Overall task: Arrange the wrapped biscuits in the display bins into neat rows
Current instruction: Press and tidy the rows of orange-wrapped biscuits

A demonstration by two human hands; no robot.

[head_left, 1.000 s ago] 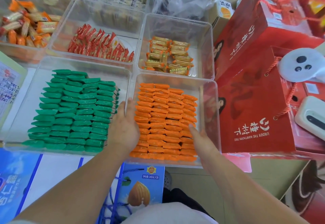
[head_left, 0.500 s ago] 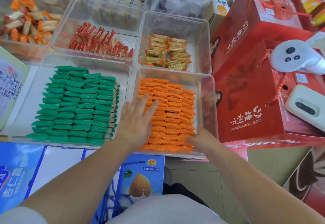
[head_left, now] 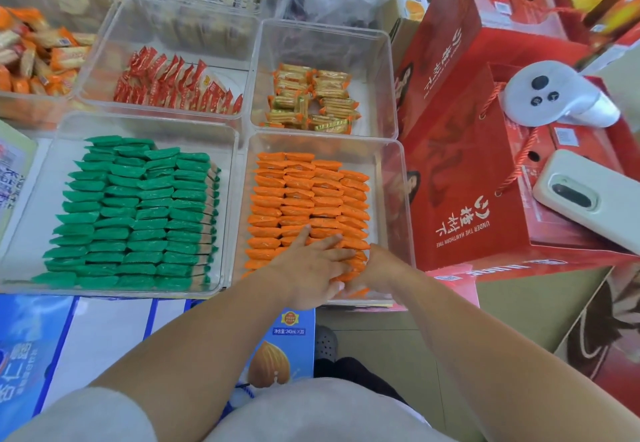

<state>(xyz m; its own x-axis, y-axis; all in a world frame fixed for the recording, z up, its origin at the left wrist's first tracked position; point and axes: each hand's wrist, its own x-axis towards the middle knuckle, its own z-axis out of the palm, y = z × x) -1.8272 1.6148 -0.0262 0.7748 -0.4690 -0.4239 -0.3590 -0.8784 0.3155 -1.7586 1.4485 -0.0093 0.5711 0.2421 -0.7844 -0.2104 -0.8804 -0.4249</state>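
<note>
Orange wrapped biscuits (head_left: 308,195) lie in several neat rows inside a clear plastic bin (head_left: 391,178). My left hand (head_left: 308,268) lies flat with straight fingers on the front rows, near the bin's right front corner. My right hand (head_left: 377,268) sits at that corner against the last column of orange packs; its fingers are hidden behind my left hand and the packs. Green wrapped biscuits (head_left: 138,213) fill the clear bin (head_left: 34,178) to the left in tidy rows.
Behind stand bins of red packets (head_left: 173,84), golden packets (head_left: 311,102) and mixed orange snacks (head_left: 34,53). Red gift boxes (head_left: 467,164) crowd the right side, carrying a white controller (head_left: 550,98) and a phone (head_left: 588,199). Blue cartons (head_left: 34,337) sit below the bins.
My left hand slid rightward across the orange packs from the bin's left wall to its right front corner. My right hand moved slightly forward toward that corner. The camera tilted a little.
</note>
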